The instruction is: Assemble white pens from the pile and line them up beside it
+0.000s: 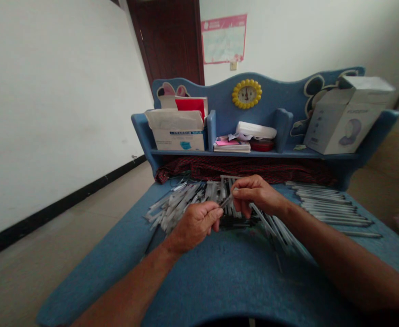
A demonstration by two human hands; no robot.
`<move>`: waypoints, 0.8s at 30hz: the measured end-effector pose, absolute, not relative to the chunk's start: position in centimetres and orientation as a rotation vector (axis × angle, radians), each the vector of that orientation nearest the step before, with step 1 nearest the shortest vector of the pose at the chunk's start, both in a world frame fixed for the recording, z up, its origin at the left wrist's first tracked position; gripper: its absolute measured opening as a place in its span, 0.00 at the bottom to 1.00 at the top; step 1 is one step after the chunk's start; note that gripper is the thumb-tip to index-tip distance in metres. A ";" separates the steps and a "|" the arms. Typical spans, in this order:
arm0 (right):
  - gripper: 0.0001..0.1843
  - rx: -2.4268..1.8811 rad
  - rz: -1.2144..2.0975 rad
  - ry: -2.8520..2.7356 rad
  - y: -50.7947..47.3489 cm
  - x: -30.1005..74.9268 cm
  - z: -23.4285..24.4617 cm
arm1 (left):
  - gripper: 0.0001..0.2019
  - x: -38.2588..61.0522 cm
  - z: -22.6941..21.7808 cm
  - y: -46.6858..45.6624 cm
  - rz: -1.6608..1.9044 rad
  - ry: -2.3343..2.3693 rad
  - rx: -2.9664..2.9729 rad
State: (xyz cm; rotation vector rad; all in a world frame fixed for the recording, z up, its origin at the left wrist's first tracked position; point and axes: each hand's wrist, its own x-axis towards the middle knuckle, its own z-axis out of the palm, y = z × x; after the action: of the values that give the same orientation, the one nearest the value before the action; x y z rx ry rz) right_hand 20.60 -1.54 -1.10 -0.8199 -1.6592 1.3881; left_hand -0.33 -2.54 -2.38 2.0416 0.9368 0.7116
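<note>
A thin translucent tube, like a pen part point(226, 200), spans the gap between my two hands. My left hand point(201, 220) pinches its near end between thumb and fingers. At the upper end, my right hand point(252, 193) is closed on the same tube with its fingertips. Left of and behind my left hand lies a loose heap of clear pen-like pieces point(177, 202). Dark slim pieces point(235, 222) lie beneath and just behind the hands. Several long clear tubes point(283, 231) fan out beside my right forearm, which partly hides them.
Pen-like sticks point(334, 206) lie in a row on the blue desk point(202, 281) at right. A dark red checked cloth point(216, 168) lies under the shelf. The shelf bears a mask box point(177, 134), notebooks point(231, 146) and a white carton point(347, 118). A yellow-rimmed clock point(246, 94) is behind.
</note>
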 end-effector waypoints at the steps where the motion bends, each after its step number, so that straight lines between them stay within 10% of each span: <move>1: 0.14 -0.814 1.399 -1.645 -1.6 20.5 -1.2 | 0.17 -0.3 -2.4 -2.6 0.720 0.943 2.041; 24: 0.17 -0.783 1.366 -1.455 -1.5 17.3 -1.6 | 0.15 0.6 -1.0 -2.5 0.916 1.048 2.010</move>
State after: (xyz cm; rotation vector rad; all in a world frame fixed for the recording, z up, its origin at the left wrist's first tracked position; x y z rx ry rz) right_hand 17.28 -1.52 -1.55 -0.7826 -1.4553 1.3664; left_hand 0.59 -2.49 -1.01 2.0102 1.0476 0.9157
